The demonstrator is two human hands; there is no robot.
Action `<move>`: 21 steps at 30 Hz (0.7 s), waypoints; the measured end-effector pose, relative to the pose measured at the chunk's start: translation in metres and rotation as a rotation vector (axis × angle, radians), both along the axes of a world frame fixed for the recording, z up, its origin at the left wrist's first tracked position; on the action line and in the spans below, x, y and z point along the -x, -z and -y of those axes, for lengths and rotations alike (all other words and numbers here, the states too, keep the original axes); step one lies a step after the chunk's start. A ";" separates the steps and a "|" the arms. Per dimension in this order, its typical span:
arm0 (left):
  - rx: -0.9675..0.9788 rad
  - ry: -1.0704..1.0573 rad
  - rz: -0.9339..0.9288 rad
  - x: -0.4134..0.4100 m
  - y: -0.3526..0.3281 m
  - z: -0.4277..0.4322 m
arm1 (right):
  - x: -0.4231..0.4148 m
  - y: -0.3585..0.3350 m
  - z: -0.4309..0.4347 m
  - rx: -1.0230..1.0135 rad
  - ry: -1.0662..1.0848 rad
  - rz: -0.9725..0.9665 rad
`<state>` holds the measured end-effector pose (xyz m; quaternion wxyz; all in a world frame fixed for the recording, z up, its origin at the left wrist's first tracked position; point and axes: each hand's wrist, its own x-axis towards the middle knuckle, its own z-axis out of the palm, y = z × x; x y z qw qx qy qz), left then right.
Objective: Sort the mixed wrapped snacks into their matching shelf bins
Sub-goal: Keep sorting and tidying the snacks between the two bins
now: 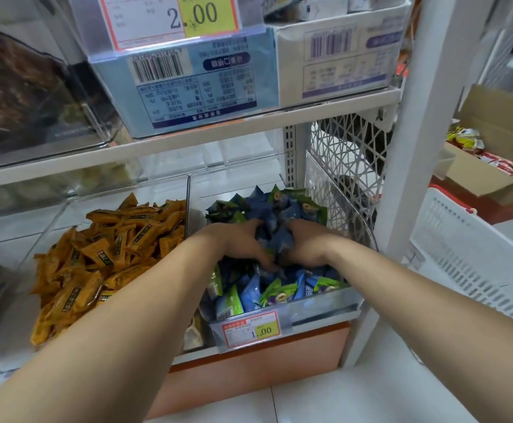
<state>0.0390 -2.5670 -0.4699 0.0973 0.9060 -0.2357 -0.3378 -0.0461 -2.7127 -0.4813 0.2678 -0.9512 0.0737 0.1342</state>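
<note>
Scooping packets (281, 241) in the lower-centre bin (319, 305), left hand (237, 239) and right hand (308, 242) curl round them; best lift slowly, separating blue from green.

The bottom shelf (328, 318) carries orange-snack bin (66, 215) beside blue-snack bin (319, 304).

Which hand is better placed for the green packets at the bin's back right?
Right hand, likely: gripping blue wrapped snacks, it lies nearest the green wrapped snacks; the left hand is farther left.

Shop, seemingly: price-tagged shelf bins (325, 303)
</note>
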 end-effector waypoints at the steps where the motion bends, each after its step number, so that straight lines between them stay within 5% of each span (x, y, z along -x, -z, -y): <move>1: 0.047 -0.024 0.017 0.000 0.000 0.000 | 0.001 0.000 0.002 -0.103 0.031 0.017; 9: 0.789 -0.300 -0.102 -0.002 -0.022 -0.007 | -0.003 -0.010 0.012 -0.864 0.388 0.218; 14: 0.508 -0.015 0.269 -0.012 -0.043 -0.018 | -0.007 -0.018 0.024 -0.674 0.379 0.395; 18: 0.268 0.123 0.321 -0.016 -0.044 -0.026 | -0.008 -0.015 0.028 -0.565 0.396 0.453; 21: 0.093 0.201 0.359 -0.016 -0.045 -0.030 | -0.007 -0.015 0.027 -0.291 0.287 0.469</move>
